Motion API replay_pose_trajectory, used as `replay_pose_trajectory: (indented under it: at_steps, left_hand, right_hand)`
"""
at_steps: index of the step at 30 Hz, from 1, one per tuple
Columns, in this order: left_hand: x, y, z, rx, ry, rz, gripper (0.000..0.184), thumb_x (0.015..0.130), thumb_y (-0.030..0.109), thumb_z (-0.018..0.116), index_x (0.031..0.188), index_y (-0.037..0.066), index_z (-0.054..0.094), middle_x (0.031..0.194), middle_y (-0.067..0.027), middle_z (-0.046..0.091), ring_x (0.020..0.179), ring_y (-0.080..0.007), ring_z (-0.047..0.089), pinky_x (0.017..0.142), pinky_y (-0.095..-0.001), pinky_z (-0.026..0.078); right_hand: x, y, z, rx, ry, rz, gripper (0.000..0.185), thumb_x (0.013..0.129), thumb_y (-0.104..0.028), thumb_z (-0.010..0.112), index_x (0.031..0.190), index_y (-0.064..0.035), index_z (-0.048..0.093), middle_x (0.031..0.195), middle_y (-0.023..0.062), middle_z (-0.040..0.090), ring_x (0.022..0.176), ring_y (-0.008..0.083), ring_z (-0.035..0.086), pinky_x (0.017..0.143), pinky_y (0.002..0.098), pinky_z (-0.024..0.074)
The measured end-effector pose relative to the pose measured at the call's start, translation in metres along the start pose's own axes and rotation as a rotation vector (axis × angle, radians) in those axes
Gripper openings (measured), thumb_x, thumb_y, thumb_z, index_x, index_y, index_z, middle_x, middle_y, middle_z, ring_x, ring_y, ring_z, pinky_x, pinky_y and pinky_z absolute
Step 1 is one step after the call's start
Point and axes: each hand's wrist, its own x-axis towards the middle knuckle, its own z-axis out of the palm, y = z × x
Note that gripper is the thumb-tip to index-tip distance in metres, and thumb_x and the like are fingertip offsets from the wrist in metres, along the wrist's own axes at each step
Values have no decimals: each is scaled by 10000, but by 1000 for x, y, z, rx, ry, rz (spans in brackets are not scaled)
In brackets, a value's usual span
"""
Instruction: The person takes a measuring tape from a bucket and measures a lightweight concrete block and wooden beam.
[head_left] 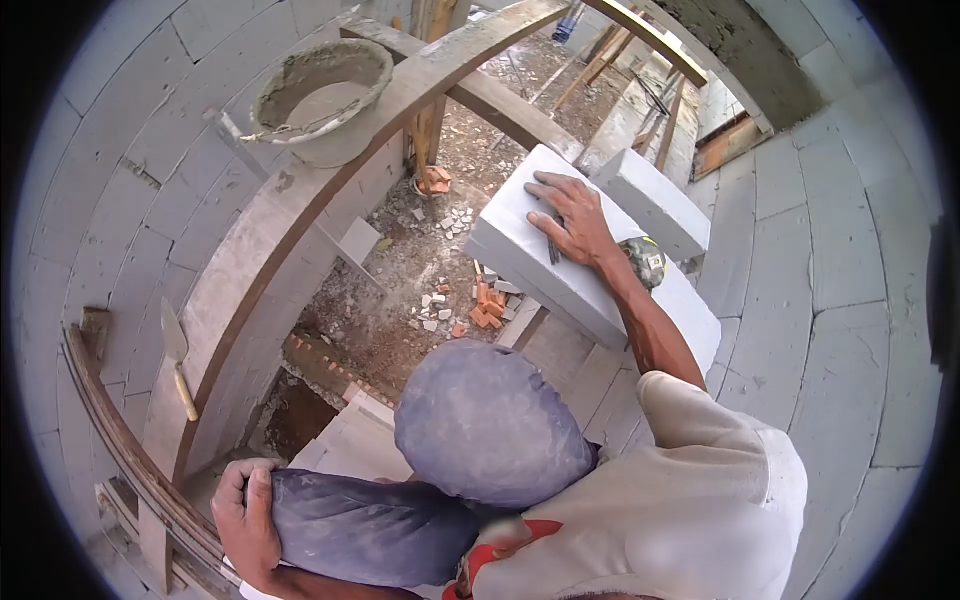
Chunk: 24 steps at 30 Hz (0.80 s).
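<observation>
My right hand [575,215] lies on top of a white block [515,215], its fingers spread. Beneath its palm edge is a small dark item [554,250] that I cannot make out. A round black and yellow-green object [645,262] sits on the block beside my right wrist. At the lower left, my left hand [247,520] is wrapped round my knee in dusty blue-grey trousers [360,525]. Farther up the left side, a trowel [177,350] with a wooden handle rests on a curved plank [225,270], away from both hands.
A bucket of grey mortar [325,100] stands on the upper plank. Another white block [655,200] is behind the first. Below lie broken red bricks [488,305] and rubble. Block walls [850,350] rise at both sides, and timber crosses the top.
</observation>
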Motion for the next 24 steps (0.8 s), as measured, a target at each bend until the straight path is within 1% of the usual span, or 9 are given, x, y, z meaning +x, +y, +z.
replay_pose_trajectory:
  at_steps: [3, 4, 8, 15, 18, 20, 21, 23, 24]
  left_hand:
    - [2, -5, 1, -17, -37, -34, 377, 1067, 320, 602, 1007, -31, 724, 941, -95, 719, 929, -187, 627, 908, -329, 475]
    - [7, 30, -2, 74, -102, -210, 419, 1029, 345, 625, 1281, 27, 730, 1198, -227, 730, 1092, -343, 677, 1016, -425, 487]
    - [4, 37, 0, 131, -60, -242, 451, 1018, 391, 619, 1229, 13, 748, 1188, -234, 735, 1083, -371, 667, 997, -446, 488]
    - [2, 20, -5, 75, -56, -217, 449, 1027, 392, 630, 1229, 10, 751, 1201, -200, 754, 1079, -336, 678, 1000, -447, 499]
    - [-4, 13, -6, 46, -31, -248, 427, 1033, 386, 639, 1252, 42, 764, 1226, -193, 756, 1076, -325, 680, 1014, -444, 498]
    - [5, 2, 1, -9, -32, -80, 332, 1050, 295, 622, 1103, -13, 738, 1040, -148, 749, 967, -238, 669, 925, -367, 499]
    - [7, -2, 3, -33, -20, -12, 311, 1059, 249, 613, 1029, -40, 725, 946, -125, 745, 912, -195, 664, 880, -328, 500]
    - [7, -3, -1, -15, -29, -93, 294, 1047, 241, 624, 1027, -31, 733, 941, -116, 745, 903, -177, 656, 873, -329, 503]
    - [6, 1, 1, -21, -21, -75, 292, 1037, 247, 634, 1023, -25, 740, 940, -119, 747, 900, -185, 666, 868, -334, 509]
  right_hand:
    - [-1, 0, 2, 4, -39, 48, 537, 1044, -526, 600, 1465, -195, 647, 1609, 76, 519, 1486, 306, 442, 1174, 560, 348]
    - [-1, 1, 3, 2, -29, 55, 542, 1043, -537, 596, 1457, -192, 653, 1607, 77, 520, 1486, 307, 443, 1179, 554, 345]
    - [-3, 7, 10, 24, 48, 23, 545, 1023, -576, 608, 1412, -202, 691, 1566, 61, 560, 1462, 301, 463, 1169, 530, 347]
    - [-3, 5, 9, 70, 59, 40, 530, 1021, -564, 622, 1395, -197, 701, 1568, 58, 560, 1472, 293, 459, 1177, 521, 344]
    - [-3, 4, 8, 53, 43, 56, 523, 1020, -551, 627, 1396, -195, 699, 1574, 59, 557, 1479, 292, 455, 1186, 523, 337]
    - [-2, -1, 1, 65, 6, 83, 520, 1022, -535, 629, 1407, -190, 692, 1579, 62, 555, 1475, 299, 461, 1193, 524, 332]
    - [-3, 3, 4, 56, 34, 42, 518, 1025, -519, 628, 1418, -185, 684, 1579, 66, 557, 1471, 302, 466, 1198, 521, 330]
    - [0, 2, 3, 46, 28, 33, 507, 1012, -484, 651, 1414, -178, 685, 1562, 77, 572, 1461, 302, 479, 1199, 516, 334]
    - [0, -1, 1, 74, 48, 24, 492, 1007, -454, 667, 1411, -175, 686, 1551, 79, 582, 1453, 304, 490, 1198, 512, 338]
